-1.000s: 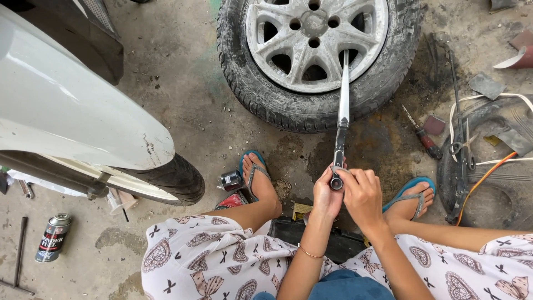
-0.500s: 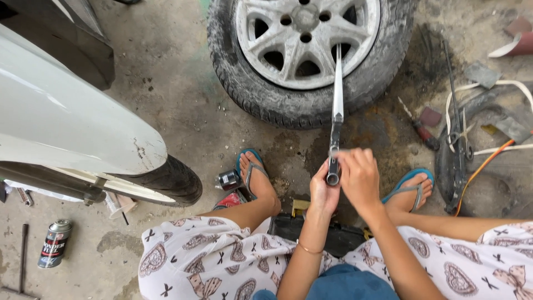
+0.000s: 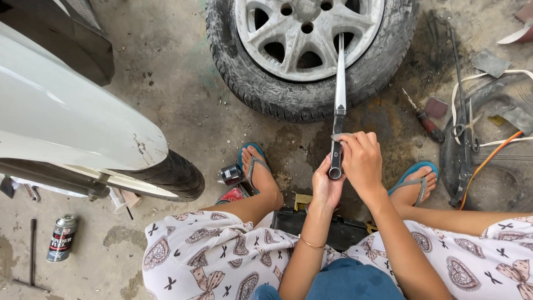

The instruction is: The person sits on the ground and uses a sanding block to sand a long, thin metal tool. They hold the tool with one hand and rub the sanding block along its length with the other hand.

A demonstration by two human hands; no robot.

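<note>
A long silver wrench (image 3: 339, 83) runs from the alloy rim of a wheel (image 3: 311, 50) lying flat on the concrete down to my hands. My left hand (image 3: 326, 186) grips the wrench's lower socket end from below. My right hand (image 3: 361, 161) closes around the handle just above it, fingers wrapped over the shaft. I sit low with patterned trousers and blue flip-flops (image 3: 252, 161), feet on either side of the tool.
A white vehicle fender (image 3: 66, 116) and its black tyre (image 3: 175, 178) stand at the left. A spray can (image 3: 61, 238) and a T-bar tool (image 3: 32, 255) lie lower left. A screwdriver (image 3: 425, 119), cables (image 3: 488, 158) and black parts crowd the right. A small socket (image 3: 230, 174) lies by my left foot.
The view has drifted a little; my hands stay on the wrench's lower end, with the right hand shifting slightly higher along the handle.
</note>
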